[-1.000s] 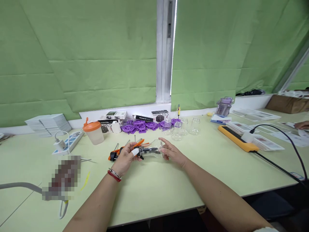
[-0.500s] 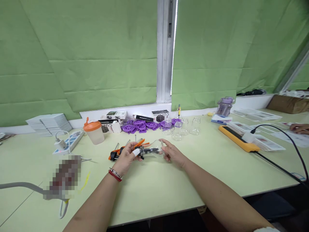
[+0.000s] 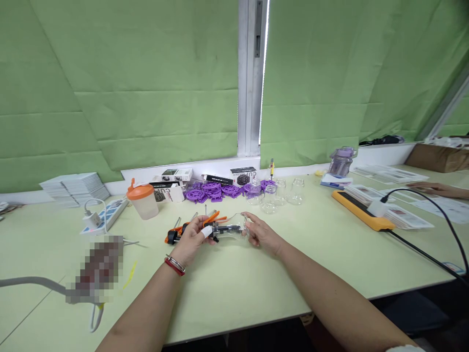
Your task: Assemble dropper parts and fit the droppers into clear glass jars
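In the head view a clear bottle (image 3: 236,234) lies on its side just above the table, its neck to the left and its rounded base to the right. Inside the bottle runs a black rod (image 3: 227,228) coming from the black fitting at the neck. My left hand (image 3: 193,240), with a white wrap on the thumb, is closed around that black fitting. Fingers of my right hand (image 3: 263,234) grip the bottle's base. Beside my left hand lie several orange and black parts (image 3: 172,236) with thin metal rods, some hidden behind the hand.
Several clear bottles (image 3: 295,195) stand beyond my right hand, beside a pile of purple plastic parts (image 3: 212,190). An orange-lidded cup (image 3: 142,200) and a power strip (image 3: 110,215) are left; an orange power strip (image 3: 362,210) is right. Another person's hand (image 3: 432,188) rests on papers at far right.
My hands and the bottle stay in nearly the same place. At far right, the other person's hand has shifted leftward over the papers.
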`<act>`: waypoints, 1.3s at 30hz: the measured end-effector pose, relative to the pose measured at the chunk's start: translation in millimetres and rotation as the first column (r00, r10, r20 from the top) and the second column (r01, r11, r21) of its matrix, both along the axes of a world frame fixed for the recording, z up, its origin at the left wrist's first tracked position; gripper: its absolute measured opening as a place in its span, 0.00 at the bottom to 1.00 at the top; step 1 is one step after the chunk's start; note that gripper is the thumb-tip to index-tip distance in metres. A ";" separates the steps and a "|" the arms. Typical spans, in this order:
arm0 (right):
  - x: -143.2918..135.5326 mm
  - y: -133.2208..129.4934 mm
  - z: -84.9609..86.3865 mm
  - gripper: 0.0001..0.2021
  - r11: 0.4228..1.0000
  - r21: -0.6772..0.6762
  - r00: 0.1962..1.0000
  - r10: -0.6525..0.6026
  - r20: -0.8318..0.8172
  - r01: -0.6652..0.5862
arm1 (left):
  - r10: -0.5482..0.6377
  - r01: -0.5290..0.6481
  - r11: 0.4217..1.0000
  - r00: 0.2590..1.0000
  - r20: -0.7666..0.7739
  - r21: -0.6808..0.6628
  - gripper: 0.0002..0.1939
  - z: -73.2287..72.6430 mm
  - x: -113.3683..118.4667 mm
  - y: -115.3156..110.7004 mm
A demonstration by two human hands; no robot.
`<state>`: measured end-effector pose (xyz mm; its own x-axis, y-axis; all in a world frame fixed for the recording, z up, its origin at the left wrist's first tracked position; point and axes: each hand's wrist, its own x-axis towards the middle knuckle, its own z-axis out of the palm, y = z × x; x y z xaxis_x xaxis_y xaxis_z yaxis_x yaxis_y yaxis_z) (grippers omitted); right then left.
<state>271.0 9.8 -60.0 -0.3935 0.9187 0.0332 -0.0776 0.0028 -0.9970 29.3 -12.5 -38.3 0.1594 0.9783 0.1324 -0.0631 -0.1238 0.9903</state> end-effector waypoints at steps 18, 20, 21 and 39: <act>-9.0 -7.0 -0.7 0.30 0.984 -0.043 0.973 0.162 -0.162 -0.171 | 0.084 -0.094 0.992 0.989 0.119 0.080 0.25 -5.8 24.8 -2.4; -9.8 -7.7 -1.8 0.32 0.974 -0.032 0.963 0.215 -0.165 -0.223 | 0.017 -0.026 0.995 0.996 0.088 0.100 0.23 -5.6 34.0 -5.2; -10.1 -7.9 -2.3 0.33 0.971 -0.025 0.959 0.231 -0.163 -0.238 | -0.006 -0.003 0.993 0.996 0.084 0.118 0.22 -4.9 38.3 -6.7; -2.2 0.2 -5.6 0.35 0.989 -0.011 0.984 0.145 -0.100 -0.147 | 0.593 -0.480 0.805 0.636 -0.493 0.349 0.18 36.7 -79.8 111.5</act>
